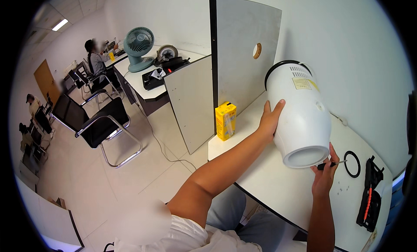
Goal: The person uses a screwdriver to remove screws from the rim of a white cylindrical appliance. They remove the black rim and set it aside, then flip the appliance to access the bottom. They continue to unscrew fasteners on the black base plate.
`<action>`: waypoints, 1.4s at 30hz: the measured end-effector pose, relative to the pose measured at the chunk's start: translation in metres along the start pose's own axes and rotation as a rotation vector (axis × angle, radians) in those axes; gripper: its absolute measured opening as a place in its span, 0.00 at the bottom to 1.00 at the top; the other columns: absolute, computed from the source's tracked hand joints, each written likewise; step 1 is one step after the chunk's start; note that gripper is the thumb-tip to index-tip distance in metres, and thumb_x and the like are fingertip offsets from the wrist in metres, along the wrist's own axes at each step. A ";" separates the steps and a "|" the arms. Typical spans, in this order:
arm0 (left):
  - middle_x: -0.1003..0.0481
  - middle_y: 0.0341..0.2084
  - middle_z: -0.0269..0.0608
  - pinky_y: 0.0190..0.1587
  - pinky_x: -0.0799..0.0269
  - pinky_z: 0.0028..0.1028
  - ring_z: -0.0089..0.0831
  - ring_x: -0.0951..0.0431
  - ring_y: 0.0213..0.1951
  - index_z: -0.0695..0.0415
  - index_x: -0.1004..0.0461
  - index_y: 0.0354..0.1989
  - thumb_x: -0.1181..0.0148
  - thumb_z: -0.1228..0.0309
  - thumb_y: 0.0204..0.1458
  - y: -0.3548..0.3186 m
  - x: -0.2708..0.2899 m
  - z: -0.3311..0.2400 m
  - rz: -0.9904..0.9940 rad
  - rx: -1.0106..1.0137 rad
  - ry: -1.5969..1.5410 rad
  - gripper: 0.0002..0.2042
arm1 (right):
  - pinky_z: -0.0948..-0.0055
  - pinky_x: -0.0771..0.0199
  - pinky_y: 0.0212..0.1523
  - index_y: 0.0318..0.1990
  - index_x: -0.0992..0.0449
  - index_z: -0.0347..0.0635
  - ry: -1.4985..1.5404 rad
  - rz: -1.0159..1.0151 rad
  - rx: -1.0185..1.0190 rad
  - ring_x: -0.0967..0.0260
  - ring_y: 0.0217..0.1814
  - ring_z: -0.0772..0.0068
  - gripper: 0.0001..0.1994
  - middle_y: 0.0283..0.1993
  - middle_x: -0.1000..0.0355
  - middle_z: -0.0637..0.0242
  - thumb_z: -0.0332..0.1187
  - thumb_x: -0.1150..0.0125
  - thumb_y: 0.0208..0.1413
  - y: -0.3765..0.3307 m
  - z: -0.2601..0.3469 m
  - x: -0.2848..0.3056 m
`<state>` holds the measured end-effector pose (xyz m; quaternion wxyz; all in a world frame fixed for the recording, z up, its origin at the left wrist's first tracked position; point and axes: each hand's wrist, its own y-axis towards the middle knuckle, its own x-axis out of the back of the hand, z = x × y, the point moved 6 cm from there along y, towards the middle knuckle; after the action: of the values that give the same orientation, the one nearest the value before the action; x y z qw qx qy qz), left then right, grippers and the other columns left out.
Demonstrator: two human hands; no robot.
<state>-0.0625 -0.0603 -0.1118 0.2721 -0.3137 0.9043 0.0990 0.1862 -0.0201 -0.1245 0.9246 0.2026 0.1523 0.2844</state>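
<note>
A white barrel-shaped appliance (299, 117) with vent slots, a pale label and a black rim at its far end is tilted over the table, its round recessed end toward me. My left hand (271, 119) grips its left side, thumb and fingers spread along the shell. Under the near right edge, my right hand (323, 180) holds a screwdriver (322, 166) by its black handle. The metal shaft points right, away from the appliance. Some of the right fingers are hidden behind the shell, so whether they also support it I cannot tell.
On the white table (260, 174) lie a black ring (359, 165), several tiny loose pieces (339, 192) and a black tool case (361, 217) with an orange-red strip. A yellow carton (226, 121) stands by an upright grey panel (243, 39). A green fan (139, 41) and office chair (106, 119) are leftward; people sit farther off.
</note>
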 end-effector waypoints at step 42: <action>0.79 0.68 0.51 0.67 0.59 0.49 0.49 0.69 0.70 0.47 0.73 0.70 0.34 0.33 0.31 -0.057 -0.017 -0.022 0.394 -1.287 0.681 0.65 | 0.58 0.54 0.67 0.71 0.59 0.45 0.249 0.124 -0.134 0.56 0.73 0.62 0.34 0.74 0.60 0.65 0.49 0.57 0.64 0.013 -0.004 0.026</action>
<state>-0.0258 -0.1036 -0.0849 -0.2822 -0.2563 0.7414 0.5522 0.1989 0.0058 -0.1264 0.8906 0.1125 0.2338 0.3734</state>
